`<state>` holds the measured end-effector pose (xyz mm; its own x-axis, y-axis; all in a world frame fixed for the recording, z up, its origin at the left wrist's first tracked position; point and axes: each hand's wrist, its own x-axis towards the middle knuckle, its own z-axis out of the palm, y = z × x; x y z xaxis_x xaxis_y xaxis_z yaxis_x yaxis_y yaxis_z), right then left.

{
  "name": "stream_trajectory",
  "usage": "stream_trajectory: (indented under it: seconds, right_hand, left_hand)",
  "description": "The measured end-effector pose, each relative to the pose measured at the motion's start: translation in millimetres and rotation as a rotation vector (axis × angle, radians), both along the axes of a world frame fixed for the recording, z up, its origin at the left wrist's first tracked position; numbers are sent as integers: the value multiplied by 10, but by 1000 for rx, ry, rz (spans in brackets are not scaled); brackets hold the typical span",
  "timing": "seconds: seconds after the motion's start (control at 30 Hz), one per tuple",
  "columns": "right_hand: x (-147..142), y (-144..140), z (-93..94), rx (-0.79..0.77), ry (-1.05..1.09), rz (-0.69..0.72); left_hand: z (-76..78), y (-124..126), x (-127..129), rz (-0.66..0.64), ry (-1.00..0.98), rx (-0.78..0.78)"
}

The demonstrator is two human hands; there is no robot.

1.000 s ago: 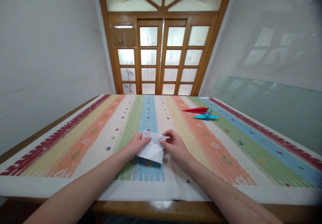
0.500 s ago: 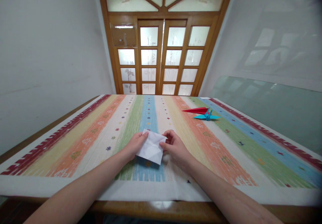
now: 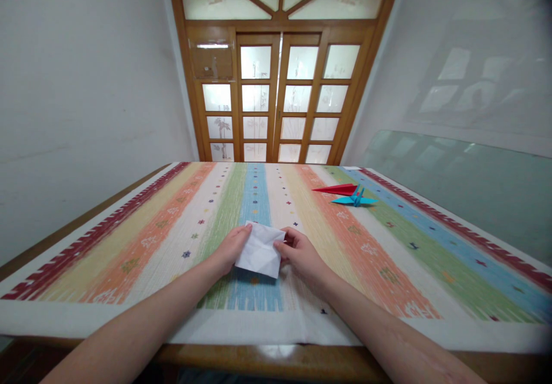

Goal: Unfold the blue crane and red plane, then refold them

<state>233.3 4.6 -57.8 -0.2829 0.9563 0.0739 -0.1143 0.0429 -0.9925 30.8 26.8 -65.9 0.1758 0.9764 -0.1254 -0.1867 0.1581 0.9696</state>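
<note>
Left hand (image 3: 228,250): pinching the left edge of the white paper (image 3: 260,250).
Right hand (image 3: 301,253): gripping the paper's right edge.
White paper: lying creased on the striped tablecloth (image 3: 142,240), near its front edge.
Red and blue folded cranes (image 3: 347,195): sitting far right on the tablecloth.

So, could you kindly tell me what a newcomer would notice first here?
Probably the creased white paper sheet pinched between the left hand and right hand, over the striped multicoloured tablecloth. Farther right lie a red folded paper shape and a blue origami crane, before the arched wooden glass-paned door.
</note>
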Motion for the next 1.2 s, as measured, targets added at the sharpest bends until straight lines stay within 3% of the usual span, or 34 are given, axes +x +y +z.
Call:
stream_trajectory:
  seconds: [0.23, 0.37, 0.57, 0.73, 0.9, 1.0, 1.1, 1.2]
  right_hand:
    - [91, 100, -25, 21, -14, -143]
    - [117, 100, -13, 139, -60, -119]
    - [70, -28, 96, 385, -262, -13]
    - [88, -67, 133, 554, -408, -7]
    - [95, -72, 160, 510, -398, -63]
    - [74, -68, 170, 379, -289, -72]
    - [62, -50, 163, 217, -144, -55]
    - [65, -30, 146, 106, -53, -22]
  left_hand:
    - [-24, -26, -30, -179, 137, 85]
    - [-37, -31, -42, -262, 226, 121]
    - [-23, 16, -79, -191, 209, 238]
    - [-7, 29, -84, -152, 172, 271]
    - [121, -28, -101, -29, 127, 423]
    - [217, -85, -133, 20, 189, 514]
    - [239, -93, -150, -25, 275, 488]
    - [193, -37, -150, -77, 241, 414]
